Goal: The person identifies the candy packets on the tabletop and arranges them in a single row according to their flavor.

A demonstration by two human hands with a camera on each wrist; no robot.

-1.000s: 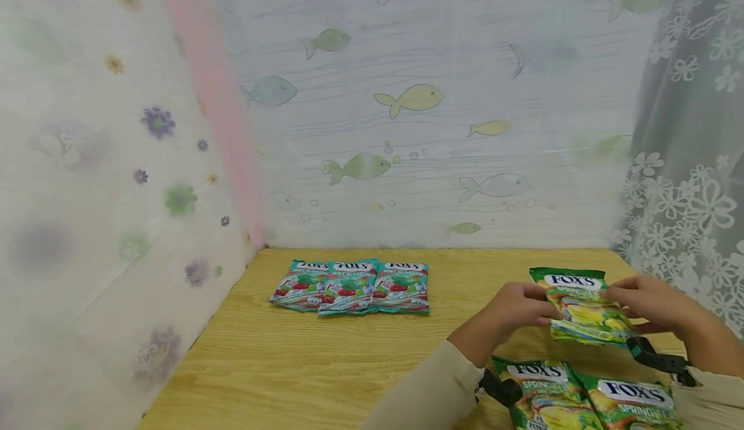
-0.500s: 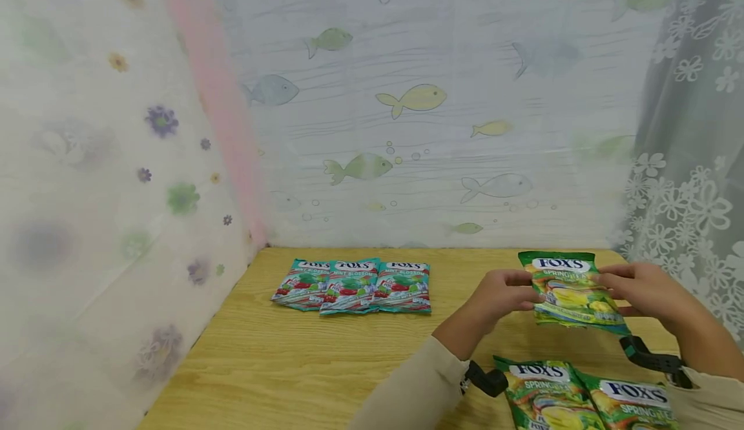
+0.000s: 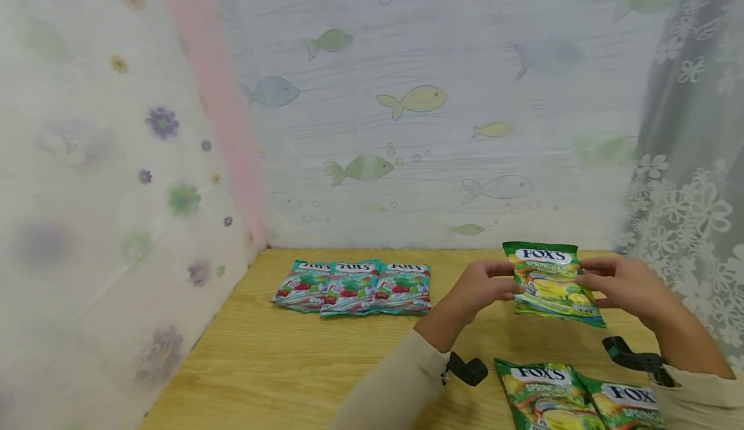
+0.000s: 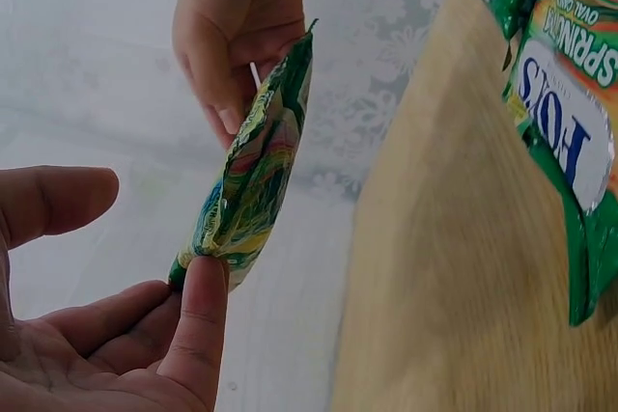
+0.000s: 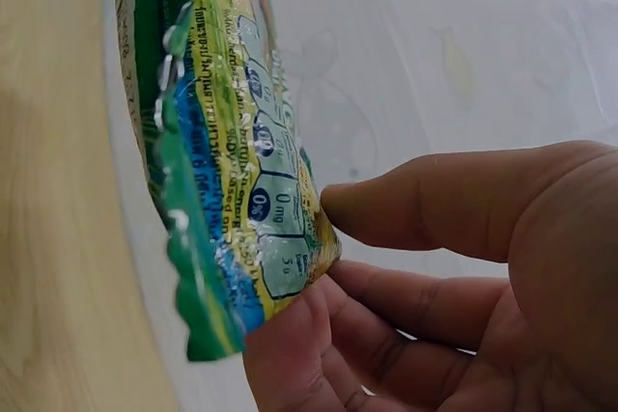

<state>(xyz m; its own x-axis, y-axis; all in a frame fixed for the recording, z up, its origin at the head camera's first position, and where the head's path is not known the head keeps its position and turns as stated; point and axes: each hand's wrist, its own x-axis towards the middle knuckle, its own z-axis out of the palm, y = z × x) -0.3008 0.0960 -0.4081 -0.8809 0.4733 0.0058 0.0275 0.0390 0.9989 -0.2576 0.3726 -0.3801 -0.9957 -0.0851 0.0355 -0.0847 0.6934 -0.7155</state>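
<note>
A green FOX'S Spring Tea candy bag (image 3: 549, 281) is held up over the right side of the table, its printed front facing the head view. My left hand (image 3: 476, 288) holds its left edge with the fingers. At the opposite edge, my right hand (image 3: 630, 288) pinches the bag; the right wrist view shows the thumb on one face and fingertips (image 5: 290, 335) behind the lower corner. Two more Spring Tea bags, one on the left (image 3: 546, 394) and one on the right (image 3: 628, 404), lie below, partly cut off by the frame and sleeve.
Three teal FOX'S Mint Blossom candy bags (image 3: 350, 291) lie overlapping in a row at the back left of the wooden table (image 3: 279, 365). A fish-patterned wall covering (image 3: 418, 178) rises behind the table's far edge. A lace curtain (image 3: 686, 210) hangs at the right.
Both hands have moved the held candy bag left and a little up, away from the two Spring Tea bags below. The bags on the table have stayed in place.
</note>
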